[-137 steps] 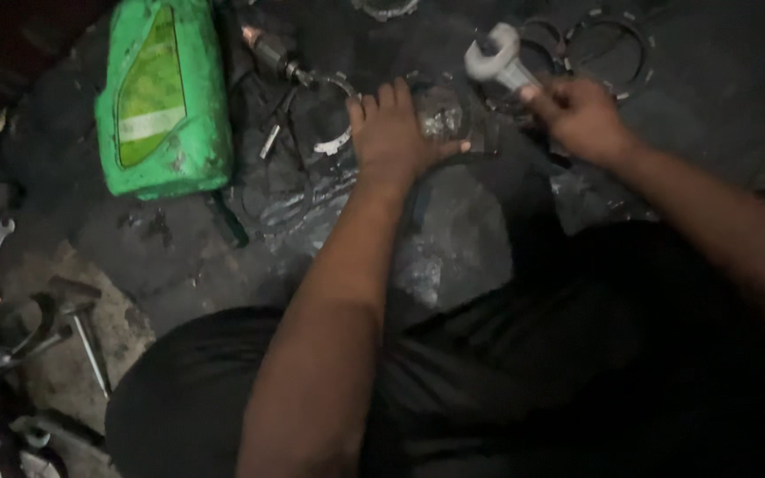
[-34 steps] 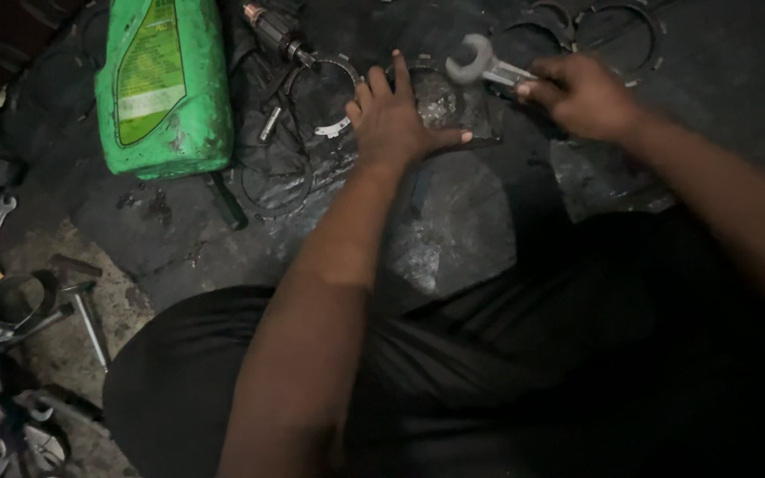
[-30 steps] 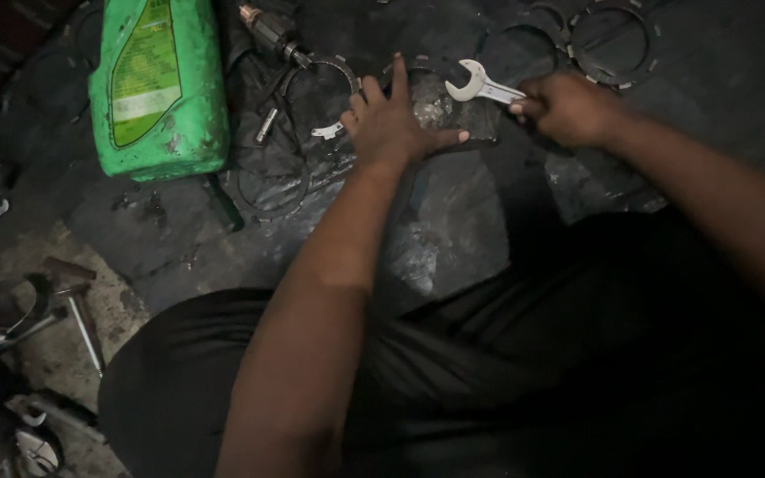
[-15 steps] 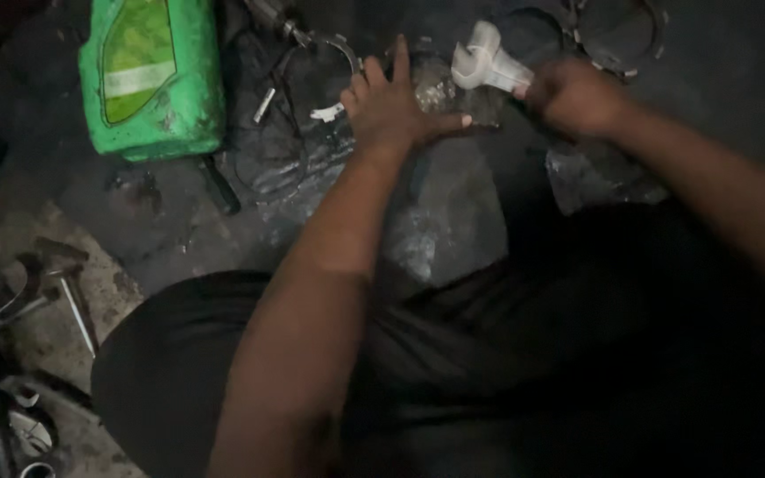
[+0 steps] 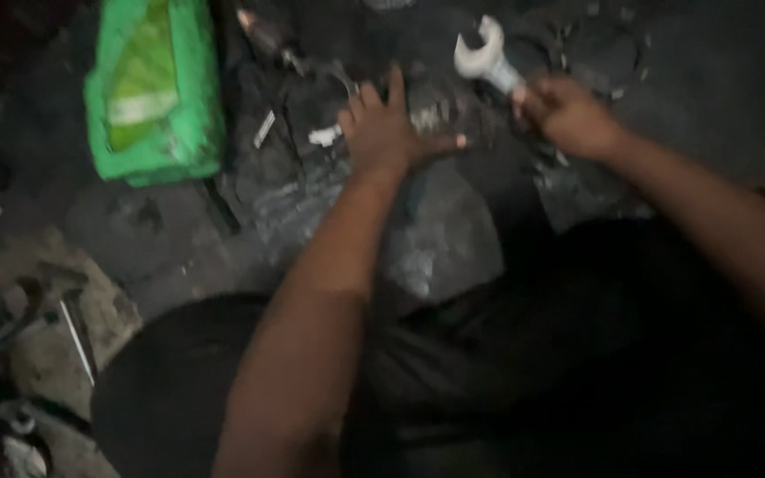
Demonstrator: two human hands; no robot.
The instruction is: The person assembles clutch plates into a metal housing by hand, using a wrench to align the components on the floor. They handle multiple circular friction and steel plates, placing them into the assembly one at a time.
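On the grimy floor [image 5: 161, 257], the left hand [image 5: 387, 133] presses flat, fingers spread; the right hand [image 5: 568, 113] grips a raised open-end spanner [image 5: 487, 60].

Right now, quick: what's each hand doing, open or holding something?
Left hand: open, fingers spread, pressed flat on the dark greasy parts.
Right hand: closed around the handle of an open-ended wrench.

Open-ended spanner [image 5: 487, 60] in the right hand [image 5: 568, 113], now raised from its earlier flat angle.
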